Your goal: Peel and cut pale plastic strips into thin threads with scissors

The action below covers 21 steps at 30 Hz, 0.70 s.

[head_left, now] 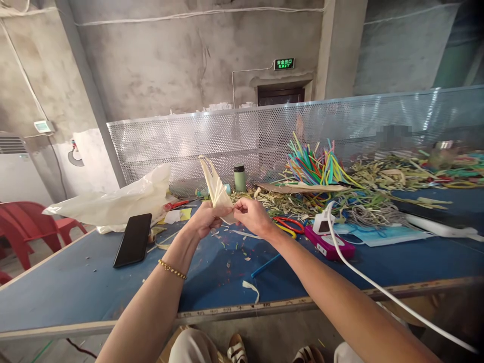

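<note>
Held up over the table is a folded, pale cream husk-like piece (216, 190), its long pointed ends sticking upward. My left hand (205, 219) grips its lower part between thumb and fingers. Pressed close beside it, my right hand (250, 216) is closed in a pinch on the lower right edge of the same piece. The exact fold between the fingertips is hidden. Below the hands lie small scraps, a curled pale strip (251, 291) and a blue stick (265, 265) partly covered by my right forearm.
A black phone (132, 240) and a plastic bag (124, 199) lie left. A green bottle (239, 178) stands behind. To the right are colourful sticks (315, 164), dried strips (393, 174), a magenta box (328, 243) and a white cable (372, 282). A perforated metal screen (181, 146) borders the back.
</note>
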Available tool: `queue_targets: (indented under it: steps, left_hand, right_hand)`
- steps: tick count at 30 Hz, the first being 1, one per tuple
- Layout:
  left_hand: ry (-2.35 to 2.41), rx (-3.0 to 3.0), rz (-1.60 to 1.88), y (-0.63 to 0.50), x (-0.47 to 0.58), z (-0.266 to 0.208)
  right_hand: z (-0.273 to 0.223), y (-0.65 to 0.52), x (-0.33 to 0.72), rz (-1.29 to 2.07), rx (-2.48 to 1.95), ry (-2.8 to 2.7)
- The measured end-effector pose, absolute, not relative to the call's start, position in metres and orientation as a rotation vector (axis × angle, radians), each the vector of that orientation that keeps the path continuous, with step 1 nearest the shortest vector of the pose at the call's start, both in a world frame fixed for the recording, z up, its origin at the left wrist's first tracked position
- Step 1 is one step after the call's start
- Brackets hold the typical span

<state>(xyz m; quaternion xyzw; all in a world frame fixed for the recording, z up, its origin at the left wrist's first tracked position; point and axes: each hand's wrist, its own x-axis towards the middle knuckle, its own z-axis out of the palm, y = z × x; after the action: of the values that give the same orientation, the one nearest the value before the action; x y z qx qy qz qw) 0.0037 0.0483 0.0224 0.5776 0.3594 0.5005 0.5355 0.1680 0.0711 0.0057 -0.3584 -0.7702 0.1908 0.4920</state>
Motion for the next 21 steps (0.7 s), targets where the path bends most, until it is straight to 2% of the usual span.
queue_targets:
  steps: [4, 7, 10, 16, 21]
  left_hand:
    - [0.912, 1.362, 1.259, 0.051, 0.004, 0.021]
    - [0.929, 1.359, 1.317, 0.053, 0.006, 0.019]
    - [0.876, 1.34, 1.326, 0.054, 0.01, 0.018]
    - [0.818, 1.298, 1.188, 0.051, 0.01, 0.018]
    - [0.746, 1.284, 1.103, 0.048, -0.004, 0.025]
  right_hand:
    - [0.001, 0.079, 0.168, 0.725, -0.812, -1.842]
    - [0.0, 0.08, 0.167, 0.764, -0.86, -1.825]
    - [0.001, 0.076, 0.165, 0.619, -0.957, -1.813]
    - [0.006, 0.082, 0.171, 0.079, -1.186, -1.864]
    - [0.004, 0.112, 0.201, 0.093, -1.454, -1.805]
